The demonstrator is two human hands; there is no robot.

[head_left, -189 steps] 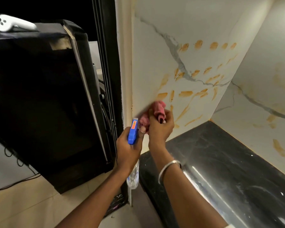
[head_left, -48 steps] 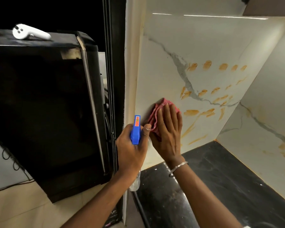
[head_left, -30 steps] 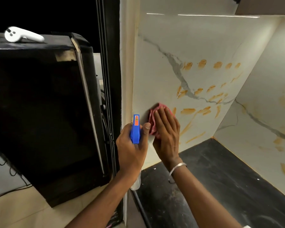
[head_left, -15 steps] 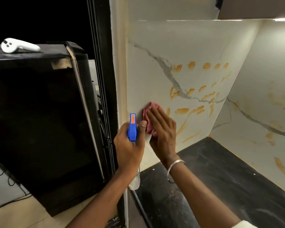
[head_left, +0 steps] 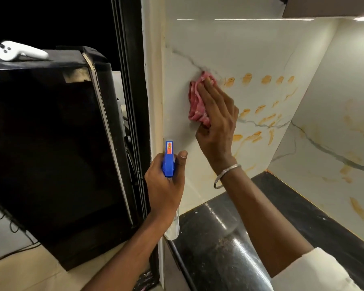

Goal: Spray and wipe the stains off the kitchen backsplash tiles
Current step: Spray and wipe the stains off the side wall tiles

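My right hand (head_left: pixel 215 120), fingers straight, presses the pink cloth (head_left: pixel 195 101) on the backsplash tile (head_left: pixel 250 45) near its left edge, orange stains (head_left: pixel 267 79) running rightward to the corner, my left hand (head_left: pixel 164 185) gripping the spray bottle (head_left: pixel 168 158) below, black counter (head_left: pixel 303 217) beneath.

The tiles (head_left: pixel 250 45) are smooth, glossy and marble-look, smeared with dull orange stains (head_left: pixel 247 77). The cloth (head_left: pixel 195 101) is pink, nubbly fabric. The bottle (head_left: pixel 169 162) has a blue plastic head and a clear plastic body. The desk (head_left: pixel 303 217) is polished black stone, mirror-shiny. The bangle (head_left: pixel 225 175) is bright metal.
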